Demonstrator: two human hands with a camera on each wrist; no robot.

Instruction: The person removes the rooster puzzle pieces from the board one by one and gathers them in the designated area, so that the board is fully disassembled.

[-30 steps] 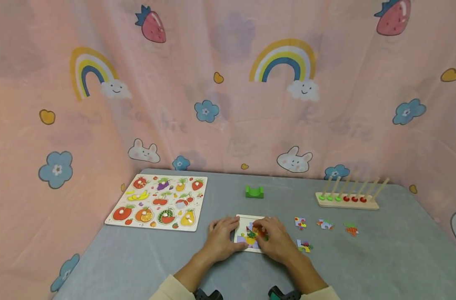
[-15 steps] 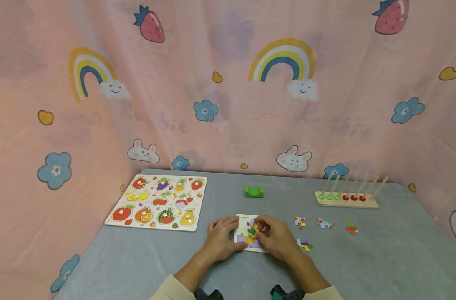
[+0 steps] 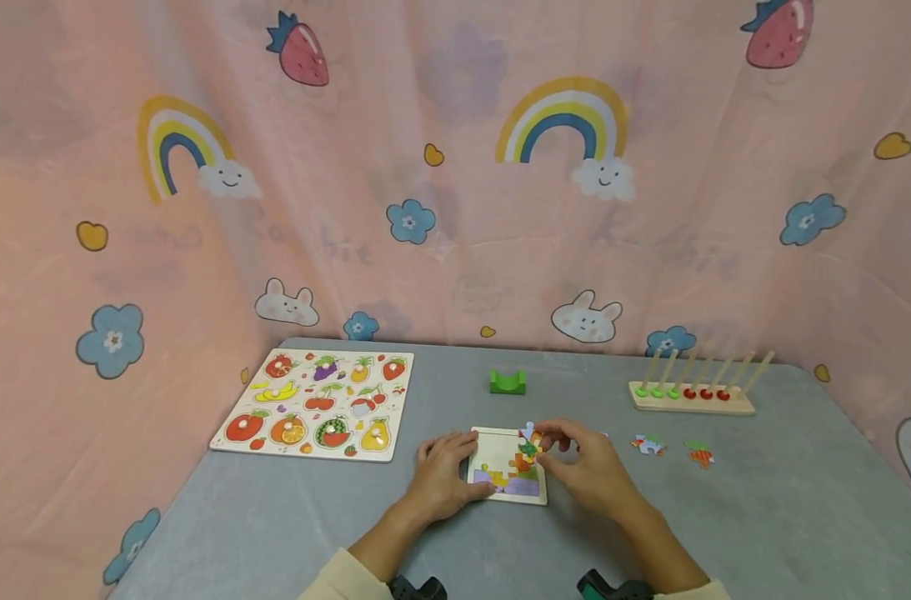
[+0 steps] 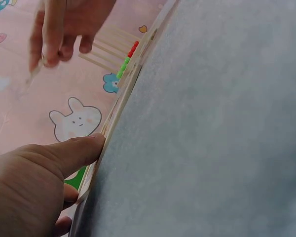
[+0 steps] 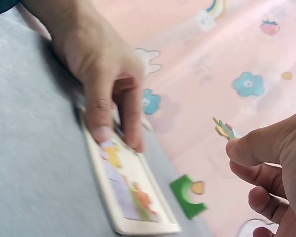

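Observation:
My left hand (image 3: 442,479) grips the left side of a small wooden puzzle tray (image 3: 496,438), thumb on the near edge and fingers toward the far one. Joined purple, yellow and orange jigsaw pieces (image 3: 526,484) lie along the tray's lower part; its upper left shows bare wood. Over the tray's right edge, my right hand (image 3: 592,468) pinches a colourful jigsaw piece (image 5: 225,129) between thumb and fingertips. The right wrist view shows this piece raised clear of the tray, nearly edge-on, so its picture is mostly hidden there.
Two loose jigsaw pieces (image 3: 648,445) lie to the right; my right hand largely covers that side nearer the tray. A fruit peg board (image 3: 402,400) stands left, a green block (image 3: 508,382) behind the tray, and a pegged counting rack (image 3: 693,403) at back right.
My right hand has lifted from over the tray and shifted right, now with a jigsaw piece raised in its fingertips. An orange piece shows in the tray. The left hand stays put.

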